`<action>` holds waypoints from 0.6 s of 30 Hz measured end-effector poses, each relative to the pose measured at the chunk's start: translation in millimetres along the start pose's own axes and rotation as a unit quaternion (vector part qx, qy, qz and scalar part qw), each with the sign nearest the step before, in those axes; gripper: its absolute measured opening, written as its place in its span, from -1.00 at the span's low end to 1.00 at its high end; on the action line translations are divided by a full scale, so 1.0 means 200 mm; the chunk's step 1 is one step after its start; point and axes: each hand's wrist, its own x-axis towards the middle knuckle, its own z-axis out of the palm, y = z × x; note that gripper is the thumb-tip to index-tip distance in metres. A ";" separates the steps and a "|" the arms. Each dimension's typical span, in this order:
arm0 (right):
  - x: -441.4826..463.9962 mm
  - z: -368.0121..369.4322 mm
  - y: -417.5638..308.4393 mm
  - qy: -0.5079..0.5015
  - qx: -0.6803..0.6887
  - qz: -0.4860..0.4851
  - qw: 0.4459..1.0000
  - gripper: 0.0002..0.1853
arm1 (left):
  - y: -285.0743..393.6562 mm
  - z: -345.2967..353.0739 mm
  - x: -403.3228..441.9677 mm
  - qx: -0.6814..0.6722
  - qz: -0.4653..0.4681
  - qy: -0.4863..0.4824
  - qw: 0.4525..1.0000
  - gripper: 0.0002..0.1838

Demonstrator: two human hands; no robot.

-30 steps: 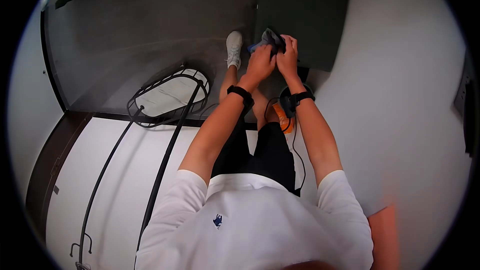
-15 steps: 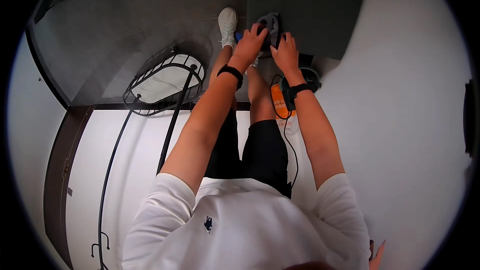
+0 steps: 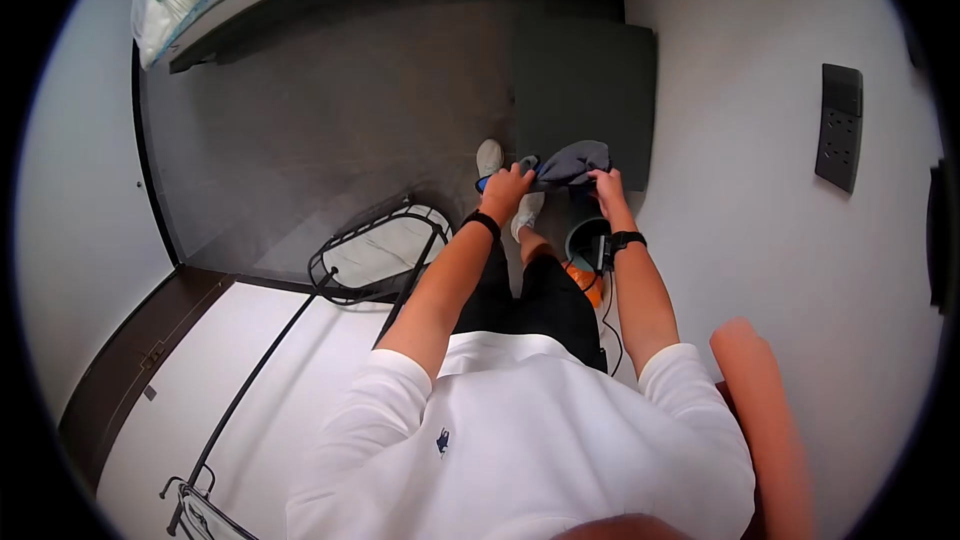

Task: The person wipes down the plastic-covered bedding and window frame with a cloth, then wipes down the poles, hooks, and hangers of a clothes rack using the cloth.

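Note:
A grey cloth item (image 3: 580,162) with some blue at its left end is stretched between my two hands, above my feet. My left hand (image 3: 508,188) is closed on the left end, by the blue part. At the other end, my right hand (image 3: 608,188) grips the cloth's right edge between its fingers. The fabric sags and folds in the middle, so its exact kind cannot be made out. Both wrists wear black bands.
Beyond my hands stands a dark box-like piece (image 3: 585,90) against the wall. A black rack with a white shelf (image 3: 380,250) is at left. Near my right leg are a round bin (image 3: 585,240) and an orange packet (image 3: 585,285). Another arm (image 3: 760,410) shows at lower right.
My hands have moved apart, and the bunched cloth is now spread between them. The view has tilted up, showing a wall socket panel and a plastic-covered item at upper left.

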 end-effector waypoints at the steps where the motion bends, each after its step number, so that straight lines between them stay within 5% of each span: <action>1: -0.04 0.07 -0.13 0.048 0.054 -0.053 0.996 -0.75 | -0.08 -0.03 -0.01 0.030 -0.014 -0.018 0.999 -0.75; 2: -0.05 0.13 -0.22 0.037 0.061 -0.074 0.995 -0.75 | -0.15 -0.12 -0.03 0.030 -0.024 -0.057 0.998 -0.77; 4: -0.07 0.20 -0.38 0.051 0.050 0.035 0.997 -0.71 | -0.29 -0.26 -0.04 0.015 -0.035 -0.087 0.995 -0.78; 10: -0.43 0.51 -0.91 -0.194 -0.188 0.042 0.962 -0.65 | -0.70 -0.73 0.06 -0.019 -0.022 -0.039 0.999 -0.70; 14: -0.54 0.71 -1.12 -0.181 -0.058 -0.037 0.981 -0.72 | -0.96 -0.90 0.18 -0.050 0.025 0.008 0.998 -0.64; 18: -0.62 0.96 -1.35 -0.175 0.061 -0.096 0.978 -0.71 | -1.12 -1.20 0.24 -0.080 0.018 -0.060 0.995 -0.62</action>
